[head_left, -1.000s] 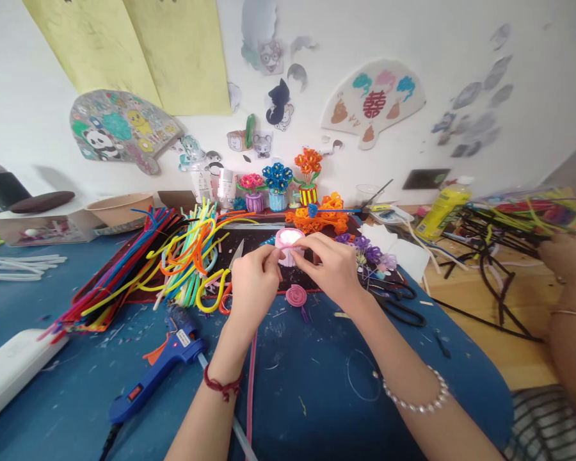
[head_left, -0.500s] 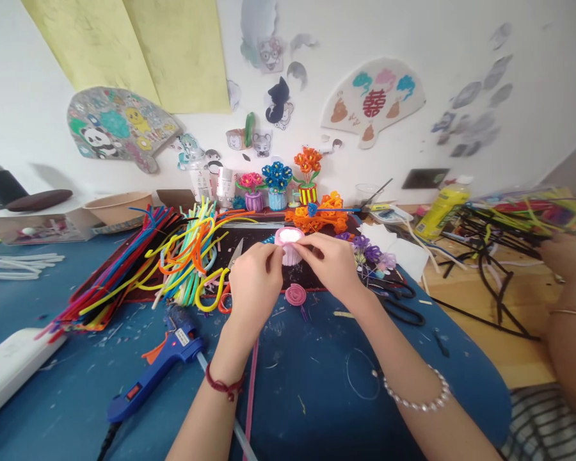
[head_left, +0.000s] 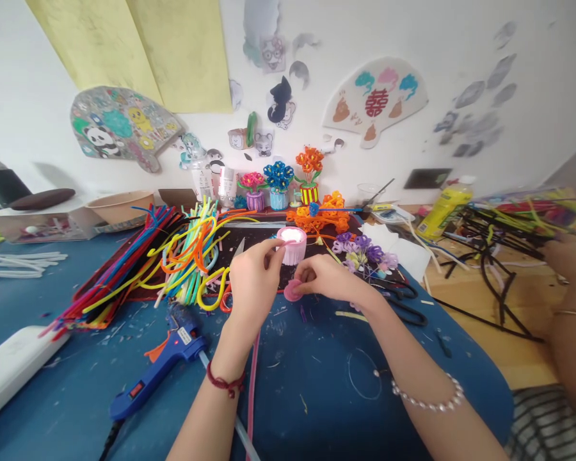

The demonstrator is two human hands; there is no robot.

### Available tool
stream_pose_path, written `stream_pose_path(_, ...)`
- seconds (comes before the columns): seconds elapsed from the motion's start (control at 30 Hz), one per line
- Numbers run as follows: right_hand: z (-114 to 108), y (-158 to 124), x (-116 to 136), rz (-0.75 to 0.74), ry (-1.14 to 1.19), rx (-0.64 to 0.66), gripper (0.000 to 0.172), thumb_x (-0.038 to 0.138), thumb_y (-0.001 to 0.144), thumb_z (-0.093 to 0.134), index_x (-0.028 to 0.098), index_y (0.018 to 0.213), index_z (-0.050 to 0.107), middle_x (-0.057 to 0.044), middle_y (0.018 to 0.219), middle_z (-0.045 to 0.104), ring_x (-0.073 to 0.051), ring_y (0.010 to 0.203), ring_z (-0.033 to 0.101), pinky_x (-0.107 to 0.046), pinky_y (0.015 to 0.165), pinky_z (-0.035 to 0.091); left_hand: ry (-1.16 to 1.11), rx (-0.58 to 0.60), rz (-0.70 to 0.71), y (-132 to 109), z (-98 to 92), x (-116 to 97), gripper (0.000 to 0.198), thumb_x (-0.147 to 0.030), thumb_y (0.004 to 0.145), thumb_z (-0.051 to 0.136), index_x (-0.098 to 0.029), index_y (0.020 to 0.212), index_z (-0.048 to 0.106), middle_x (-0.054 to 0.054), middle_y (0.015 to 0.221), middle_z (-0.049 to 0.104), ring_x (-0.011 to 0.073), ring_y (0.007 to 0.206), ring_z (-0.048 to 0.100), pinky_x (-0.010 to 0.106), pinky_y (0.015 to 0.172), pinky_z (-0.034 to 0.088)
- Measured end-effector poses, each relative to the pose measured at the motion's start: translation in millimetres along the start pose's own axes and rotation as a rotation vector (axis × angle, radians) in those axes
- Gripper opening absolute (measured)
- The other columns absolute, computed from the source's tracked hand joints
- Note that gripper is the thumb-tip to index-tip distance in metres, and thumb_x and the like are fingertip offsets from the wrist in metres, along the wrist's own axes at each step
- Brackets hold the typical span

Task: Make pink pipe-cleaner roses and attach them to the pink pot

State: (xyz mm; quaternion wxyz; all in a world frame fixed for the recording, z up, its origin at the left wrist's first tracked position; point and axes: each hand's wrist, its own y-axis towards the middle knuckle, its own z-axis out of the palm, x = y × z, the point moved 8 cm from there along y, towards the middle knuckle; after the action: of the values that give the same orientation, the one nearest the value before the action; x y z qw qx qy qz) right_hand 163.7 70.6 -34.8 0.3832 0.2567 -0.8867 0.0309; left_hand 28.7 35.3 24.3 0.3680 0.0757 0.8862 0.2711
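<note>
A small pink pot with ribbed sides and a white inside stands upright on the dark mat. My left hand is closed in a pinch at its left rim, on a thin pink pipe cleaner that reaches over the opening. In front of the pot, the fingertips of my right hand are closed on a flat pink coiled disc, one edge tilted up. Whether the disc still touches the table is hard to see. Scissors with yellow and orange handles lie partly behind my left hand.
A blue glue gun lies left of my left forearm. Bundles of coloured pipe cleaners fill the left of the mat. Purple flowers and black pipe cleaners lie at right. A co-worker's arm is at the far right.
My right hand has left the pot's rim and come down toward me onto the pink coiled disc, which is now tilted. My left hand stays at the rim.
</note>
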Motion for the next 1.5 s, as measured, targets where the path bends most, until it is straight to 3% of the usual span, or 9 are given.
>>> stream_pose_path(0.1, -9.9, 2.8, 4.5, -0.005, 0.232, -0.038, 0.022, 0.037, 0.085, 0.072, 0.016, 0.084, 0.069, -0.004, 0.07, 0.074, -0.016, 0.059, 0.07, -0.026, 0.054, 0.054, -0.014, -0.035, 0.026, -0.6, -4.5, -4.2, 0.02, -0.023, 0.089, 0.061, -0.019, 0.098, 0.078, 0.0, 0.068, 0.07, 0.0131, 0.058, 0.057, 0.024, 0.061, 0.04)
stream_pose_path(0.27, -28.5, 1.5, 6.7, -0.012, 0.62, -0.2, 0.038, 0.049, 0.072, 0.081, 0.016, 0.089, 0.071, -0.004, 0.072, 0.072, -0.016, 0.054, 0.065, -0.029, 0.053, 0.053, -0.023, -0.113, 0.095, -1.8, -12.3, -10.2, 0.019, -0.022, 0.088, 0.06, -0.019, 0.093, 0.078, 0.0, 0.066, 0.067, 0.0126, 0.057, 0.051, 0.024, 0.059, 0.039)
stream_pose_path(0.6, -34.1, -0.8, 6.2, -0.025, 0.683, -0.264, 0.029, 0.041, 0.077, 0.079, 0.016, 0.089, 0.072, -0.003, 0.072, 0.071, -0.012, 0.052, 0.06, -0.024, 0.047, 0.048, -0.008, -0.202, 0.218, -5.5, -19.0, -21.1, 0.019, -0.014, 0.086, 0.059, -0.016, 0.09, 0.078, -0.001, 0.061, 0.059, 0.0121, 0.057, 0.047, 0.025, 0.058, 0.036)
stream_pose_path(0.93, -34.2, -1.9, 12.2, -0.027, 0.748, -0.288, 0.032, 0.042, 0.074, 0.082, 0.015, 0.088, 0.071, -0.003, 0.072, 0.07, -0.012, 0.052, 0.059, -0.025, 0.049, 0.049, 0.029, -0.218, 0.304, -9.6, -16.9, -27.7, 0.018, -0.013, 0.087, 0.061, -0.012, 0.09, 0.078, -0.001, 0.059, 0.055, 0.0128, 0.055, 0.046, 0.026, 0.056, 0.035)
stream_pose_path(1.23, -33.7, -0.4, 9.1, -0.006, 0.761, -0.346, 0.038, 0.046, 0.065, 0.086, 0.014, 0.081, 0.073, -0.001, 0.061, 0.066, -0.011, 0.046, 0.055, -0.021, 0.039, 0.037, 0.078, -0.202, 0.356, -10.7, -11.4, -30.9, 0.018, -0.014, 0.088, 0.06, -0.012, 0.092, 0.077, 0.001, 0.063, 0.06, 0.0139, 0.057, 0.05, 0.026, 0.057, 0.037)
stream_pose_path(1.5, -29.1, 2.2, 10.6, -0.024, 0.845, -0.338, 0.04, 0.047, 0.062, 0.088, 0.015, 0.079, 0.073, -0.003, 0.061, 0.07, -0.015, 0.05, 0.063, -0.025, 0.046, 0.049, 0.111, -0.221, 0.371, -12.6, -10.9, -32.4, 0.017, -0.014, 0.089, 0.06, -0.012, 0.091, 0.077, 0.002, 0.062, 0.06, 0.0136, 0.056, 0.05, 0.026, 0.055, 0.036)
